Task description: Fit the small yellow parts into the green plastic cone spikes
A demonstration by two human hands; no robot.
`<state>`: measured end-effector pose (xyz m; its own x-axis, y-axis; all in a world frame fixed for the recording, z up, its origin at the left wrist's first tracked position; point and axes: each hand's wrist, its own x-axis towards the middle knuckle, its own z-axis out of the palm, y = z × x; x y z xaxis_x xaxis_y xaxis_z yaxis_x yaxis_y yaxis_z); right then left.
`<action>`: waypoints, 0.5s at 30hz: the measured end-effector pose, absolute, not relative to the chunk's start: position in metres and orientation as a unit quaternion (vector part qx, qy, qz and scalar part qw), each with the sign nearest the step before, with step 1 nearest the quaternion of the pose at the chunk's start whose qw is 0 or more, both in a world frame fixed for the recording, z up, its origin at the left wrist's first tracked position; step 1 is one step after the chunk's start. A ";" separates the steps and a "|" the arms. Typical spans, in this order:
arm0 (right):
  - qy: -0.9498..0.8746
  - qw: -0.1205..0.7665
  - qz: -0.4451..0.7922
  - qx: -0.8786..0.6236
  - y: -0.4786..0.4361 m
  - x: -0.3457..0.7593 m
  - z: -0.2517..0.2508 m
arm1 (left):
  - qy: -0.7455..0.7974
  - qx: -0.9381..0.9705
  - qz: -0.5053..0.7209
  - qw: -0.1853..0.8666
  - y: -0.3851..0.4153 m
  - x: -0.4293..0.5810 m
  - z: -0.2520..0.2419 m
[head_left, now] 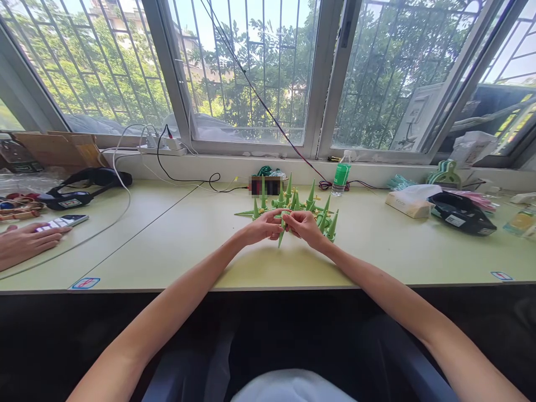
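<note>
Over the table, both hands meet around one green plant watering spike (281, 239), its tip pointing down toward the table. My left hand (263, 226) is closed on the spike's side with bent fingers. At the spike's upper part, my right hand (307, 226) pinches with thumb and fingertips; any small part between them is hidden. Just behind the hands lies a cluster of several similar green spikes (310, 196), many standing point-up, with small yellow parts among them. One spike (332, 229) leans close to my right wrist.
A green-labelled bottle (341, 174) stands behind the cluster. To the right are a tissue box (408, 202) and a black headset (463, 215). On the left, another person's hand (29, 245) rests by a phone (62, 222), near a white cable (125, 209) and a second headset (79, 190).
</note>
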<state>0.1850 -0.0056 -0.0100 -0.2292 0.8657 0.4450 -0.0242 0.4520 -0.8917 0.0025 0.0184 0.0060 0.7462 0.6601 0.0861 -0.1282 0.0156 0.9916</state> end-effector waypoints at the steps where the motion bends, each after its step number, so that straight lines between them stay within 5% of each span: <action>1: -0.666 0.533 0.412 -0.318 -0.005 0.185 -0.011 | 0.214 0.641 0.291 0.677 0.018 0.003 0.006; 7: -0.665 0.542 0.386 -0.339 0.001 0.183 -0.017 | 0.266 0.630 0.367 0.630 0.019 0.007 0.014; 15: -0.801 0.445 0.141 -0.375 -0.001 0.181 -0.021 | 0.358 0.606 0.531 0.471 0.024 0.008 0.016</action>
<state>0.1805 -0.0013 -0.0212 -0.3229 0.7262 0.6070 0.4758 0.6789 -0.5592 0.0080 0.0239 0.0164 0.1782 0.9347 0.3074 -0.0655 -0.3004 0.9515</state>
